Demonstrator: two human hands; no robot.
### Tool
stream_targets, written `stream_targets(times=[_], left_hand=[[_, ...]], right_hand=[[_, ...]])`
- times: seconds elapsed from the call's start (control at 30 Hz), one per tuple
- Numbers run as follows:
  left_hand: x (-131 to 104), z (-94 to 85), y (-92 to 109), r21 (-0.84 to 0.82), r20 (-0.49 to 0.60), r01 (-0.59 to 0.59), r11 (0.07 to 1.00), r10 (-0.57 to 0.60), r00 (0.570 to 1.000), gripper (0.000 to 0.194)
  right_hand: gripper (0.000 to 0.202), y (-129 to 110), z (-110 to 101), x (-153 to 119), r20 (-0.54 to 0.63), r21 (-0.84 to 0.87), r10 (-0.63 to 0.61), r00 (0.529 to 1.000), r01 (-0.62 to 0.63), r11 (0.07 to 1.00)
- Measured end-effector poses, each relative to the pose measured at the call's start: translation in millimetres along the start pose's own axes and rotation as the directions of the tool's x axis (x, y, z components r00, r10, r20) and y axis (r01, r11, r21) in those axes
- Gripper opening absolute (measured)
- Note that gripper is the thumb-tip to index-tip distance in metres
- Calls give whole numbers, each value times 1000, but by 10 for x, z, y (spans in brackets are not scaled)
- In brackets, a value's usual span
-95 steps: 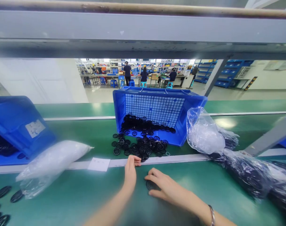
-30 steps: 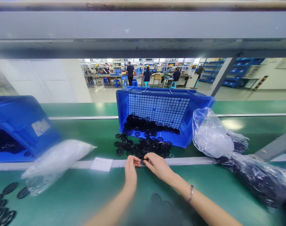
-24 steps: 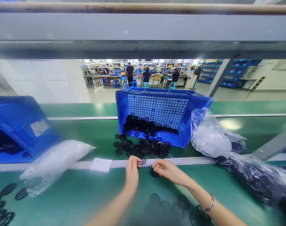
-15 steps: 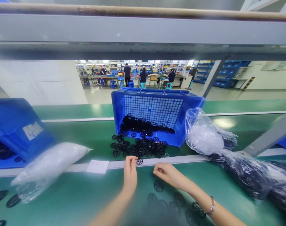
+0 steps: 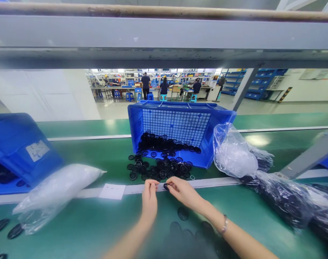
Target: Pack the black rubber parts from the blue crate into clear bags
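Observation:
My left hand hovers over the white strip with thumb and fingers pinched together; whether anything small is between them I cannot make out. Close to its right, my right hand pinches a small black spoked wheel by the edge. Just beyond both hands, a pile of the same black wheels spills out of a blue crate tipped on its side. A thin pale ring lies at the pile's right edge. More black wheels lie on the green surface below my right hand.
A second blue crate, a white-filled plastic bag and a paper slip are at left. Clear bags of black parts line the right. A grey beam crosses overhead. Several people work at far benches.
My right hand has moved left and up towards my left hand. The black wheel that was at my left fingertips is gone from there, and one is now in my right fingers.

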State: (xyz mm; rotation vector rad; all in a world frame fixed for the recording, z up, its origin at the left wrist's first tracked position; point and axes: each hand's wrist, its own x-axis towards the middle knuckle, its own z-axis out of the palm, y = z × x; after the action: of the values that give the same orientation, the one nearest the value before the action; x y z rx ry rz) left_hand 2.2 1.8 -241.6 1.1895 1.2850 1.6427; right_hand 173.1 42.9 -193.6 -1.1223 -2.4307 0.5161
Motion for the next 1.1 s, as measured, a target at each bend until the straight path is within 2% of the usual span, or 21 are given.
stream_targets(times=[0.1, 0.13, 0.2, 0.33, 0.5, 0.57, 0.67, 0.7, 0.77, 0.83, 0.9, 1.0, 1.1], left_hand=[[-93, 37, 119, 56, 246, -85, 995, 69, 967, 33], [-121, 48, 157, 77, 326, -116, 990, 85, 941, 35], [-162, 63, 218, 107, 435, -170, 980, 108, 894, 40], [-189, 67, 259, 131, 526, -209, 969, 111, 843, 41], [-190, 54, 297, 181, 574, -217, 959, 76, 815, 42], [-192, 49, 344, 184, 649, -231, 955, 58, 759, 46], [-193, 46, 417, 130, 776, -267, 955, 69, 627, 48], [-192, 46, 435, 110, 796, -266, 958, 76, 601, 48], [-187, 46, 459, 97, 801, -239, 966, 67, 596, 50], [-177, 45, 468, 120, 778, -188, 975, 25, 627, 52], [-165, 44, 463, 139, 756, -137, 981, -16, 655, 55], [-147, 44, 433, 126, 740, -64, 990, -51, 671, 59], [-133, 44, 383, 119, 741, -30, 992, -69, 668, 62]], right_hand=[[21, 200, -282, -334, 173, 270, 140, 975, -183, 945], [20, 278, -347, -445, 214, 281, 156, 964, -214, 936], [15, 420, -415, -632, 212, 238, 197, 957, -247, 940], [18, 540, -403, -806, 154, 199, 239, 959, -267, 943], [26, 425, -499, -840, 198, 182, 145, 969, -182, 966], [27, 342, -589, -864, 290, 173, 80, 954, -134, 976], [25, 244, -699, -863, 430, 183, 3, 903, -90, 979], [23, 232, -715, -836, 444, 181, -6, 896, -83, 980], [22, 253, -701, -730, 394, 163, 15, 919, -86, 983], [21, 330, -636, -562, 248, 128, 73, 966, -107, 986], [19, 439, -543, -358, 67, 78, 124, 990, -129, 989], [12, 586, -409, -56, -111, -62, 119, 987, -126, 990], [23, 648, -311, 191, -204, -246, 24, 979, -75, 966]])
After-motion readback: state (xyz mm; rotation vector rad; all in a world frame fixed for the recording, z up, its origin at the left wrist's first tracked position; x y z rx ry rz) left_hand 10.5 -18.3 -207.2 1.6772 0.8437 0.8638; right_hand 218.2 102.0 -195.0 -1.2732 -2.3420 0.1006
